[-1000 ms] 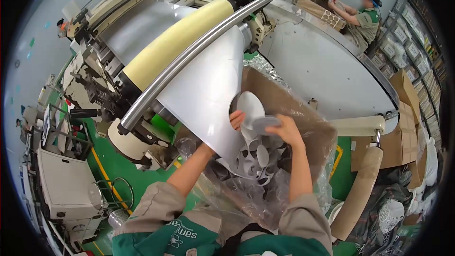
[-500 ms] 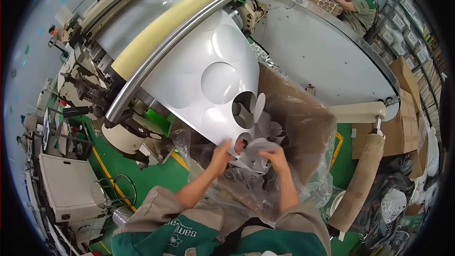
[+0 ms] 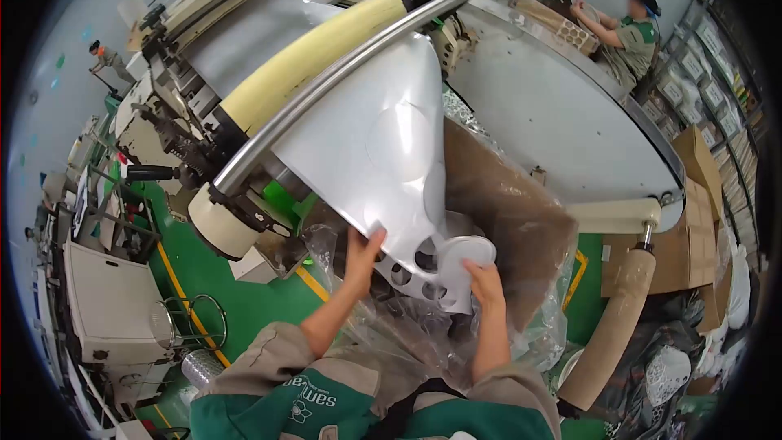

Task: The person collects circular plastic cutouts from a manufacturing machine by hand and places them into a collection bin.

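A wide silver sheet (image 3: 342, 138) with die-cut circles hangs from the machine roller towards me. My left hand (image 3: 360, 262) is closed on the sheet's near left edge, thumb on top. My right hand (image 3: 487, 283) pinches a pale round disc (image 3: 466, 251), perhaps a small stack, beside the sheet's lower end. Open round holes show in that lower end, which droops into a cardboard box (image 3: 509, 212) lined with clear plastic (image 3: 440, 342). Part of the box's contents is hidden beneath the sheet and my hands.
A steel bar (image 3: 342, 73) and a yellow roller (image 3: 314, 61) cross above the sheet. At right, a brown-wrapped roller (image 3: 611, 330) sticks out near a grey panel (image 3: 562, 106). A co-worker (image 3: 631, 37) handles something at the far right. A wire stool (image 3: 191, 322) stands at left.
My right hand has raised the disc slightly and shifted right. My left hand has moved up and left along the sheet's edge. The sheet has advanced downward, its holes now lower.
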`<state>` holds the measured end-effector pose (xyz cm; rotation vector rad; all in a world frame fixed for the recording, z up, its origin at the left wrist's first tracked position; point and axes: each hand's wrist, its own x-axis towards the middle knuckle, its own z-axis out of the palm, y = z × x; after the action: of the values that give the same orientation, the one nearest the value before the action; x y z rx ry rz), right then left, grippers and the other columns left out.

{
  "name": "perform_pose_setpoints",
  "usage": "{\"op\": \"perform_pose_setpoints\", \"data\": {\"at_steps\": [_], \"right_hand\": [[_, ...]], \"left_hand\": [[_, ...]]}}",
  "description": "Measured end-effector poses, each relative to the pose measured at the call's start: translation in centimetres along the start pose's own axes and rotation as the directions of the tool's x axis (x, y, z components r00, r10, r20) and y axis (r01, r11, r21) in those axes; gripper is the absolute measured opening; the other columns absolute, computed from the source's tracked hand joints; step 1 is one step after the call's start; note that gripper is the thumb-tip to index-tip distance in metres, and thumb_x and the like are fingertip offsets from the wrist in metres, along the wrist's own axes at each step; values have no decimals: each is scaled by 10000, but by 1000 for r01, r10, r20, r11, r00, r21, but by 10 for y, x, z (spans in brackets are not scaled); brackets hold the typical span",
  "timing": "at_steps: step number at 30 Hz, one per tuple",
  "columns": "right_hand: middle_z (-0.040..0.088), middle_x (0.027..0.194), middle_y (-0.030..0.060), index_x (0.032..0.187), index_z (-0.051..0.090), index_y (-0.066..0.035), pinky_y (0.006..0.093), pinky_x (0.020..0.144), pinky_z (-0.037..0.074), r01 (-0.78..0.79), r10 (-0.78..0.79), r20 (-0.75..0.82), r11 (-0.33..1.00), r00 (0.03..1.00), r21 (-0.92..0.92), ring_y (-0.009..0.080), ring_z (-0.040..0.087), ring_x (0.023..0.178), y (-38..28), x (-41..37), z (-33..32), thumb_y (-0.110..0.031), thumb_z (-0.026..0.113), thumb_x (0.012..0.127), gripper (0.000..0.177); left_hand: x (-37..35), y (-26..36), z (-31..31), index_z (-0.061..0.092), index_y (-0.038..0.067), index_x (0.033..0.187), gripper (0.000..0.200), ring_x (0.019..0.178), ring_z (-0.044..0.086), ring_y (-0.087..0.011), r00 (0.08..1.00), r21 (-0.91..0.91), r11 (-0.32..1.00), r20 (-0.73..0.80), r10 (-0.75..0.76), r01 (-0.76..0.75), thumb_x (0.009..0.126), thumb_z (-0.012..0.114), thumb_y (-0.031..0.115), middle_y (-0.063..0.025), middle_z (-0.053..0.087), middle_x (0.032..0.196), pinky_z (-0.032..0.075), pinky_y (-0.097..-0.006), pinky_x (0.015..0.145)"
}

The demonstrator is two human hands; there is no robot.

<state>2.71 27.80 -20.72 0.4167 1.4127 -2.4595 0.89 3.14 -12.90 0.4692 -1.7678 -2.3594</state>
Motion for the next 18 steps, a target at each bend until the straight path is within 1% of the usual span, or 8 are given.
{"op": "perform_pose_setpoints", "data": {"at_steps": [1, 3, 6, 8, 10, 14, 16, 18], "right_hand": [[574, 1086, 112, 1164, 495, 17, 352, 876, 439, 84, -74, -70, 984, 995, 154, 196, 561, 970, 6, -4, -5, 3, 627, 763, 423], [521, 1158, 105, 1212, 431, 15, 392, 935, 398, 248, -205, -170, 920, 964, 302, 228, 502, 1075, 10, 2, -5, -38, 598, 812, 436], [506, 1167, 100, 1218, 422, 4, 402, 947, 382, 265, -59, -318, 706, 946, 657, 231, 484, 1087, -23, 31, 22, -80, 566, 848, 405], [489, 1188, 80, 1244, 414, -40, 410, 951, 369, 370, -286, -244, 806, 927, 462, 222, 471, 1094, -42, 34, 55, -152, 524, 886, 391], [488, 1196, 70, 1239, 423, -46, 397, 958, 362, 369, -283, -239, 754, 929, 543, 212, 470, 1095, -46, 41, 59, -185, 549, 878, 407], [568, 1121, 73, 1115, 544, -67, 368, 919, 411, 460, -252, -386, 447, 888, 767, 202, 526, 1035, -62, 40, 8, -263, 596, 844, 339], [572, 1118, 73, 1140, 536, -62, 362, 915, 403, 366, -306, -205, 691, 929, 623, 205, 521, 1048, -67, 8, 29, -249, 619, 830, 371], [585, 1084, 77, 1063, 568, -25, 329, 879, 405, 287, -307, 63, 931, 950, 225, 187, 517, 1035, -48, 6, 58, -165, 610, 819, 284]], "left_hand": [[15, 12, -4, 371, -21, 1203, 529, 1062, 465, -176, 999, -33, 999, 38, 18, -17, 810, 632, 217, -119, 482, 1142, 349, -293, 927], [33, 17, -8, 517, -17, 1052, 356, 872, 534, -128, 1000, -71, 997, 17, -15, 16, 807, 640, 209, -61, 569, 950, 414, -252, 771], [36, 4, -17, 599, 7, 925, 245, 727, 535, -71, 996, -49, 996, 67, -66, 70, 810, 640, 220, -9, 595, 809, 417, -216, 631], [29, 2, -18, 602, 7, 947, 235, 723, 539, -57, 992, -35, 995, 87, -91, 94, 825, 628, 206, -15, 604, 837, 426, -203, 610], [19, 15, -14, 591, 0, 972, 231, 738, 554, -74, 986, -117, 986, 128, -106, 121, 836, 618, 185, -28, 608, 875, 444, -211, 632], [20, 16, -17, 586, 9, 992, 233, 740, 554, -76, 990, -148, 984, 118, -78, 96, 837, 620, 180, -21, 605, 879, 444, -208, 637], [20, 13, -16, 591, 21, 979, 222, 714, 533, -53, 988, -173, 980, 132, -76, 99, 833, 625, 185, -3, 602, 853, 421, -200, 601], [14, -4, -16, 609, 30, 929, 186, 656, 477, -24, 968, -43, 982, 182, -171, 182, 829, 630, 186, 29, 580, 785, 363, -179, 554]]}}
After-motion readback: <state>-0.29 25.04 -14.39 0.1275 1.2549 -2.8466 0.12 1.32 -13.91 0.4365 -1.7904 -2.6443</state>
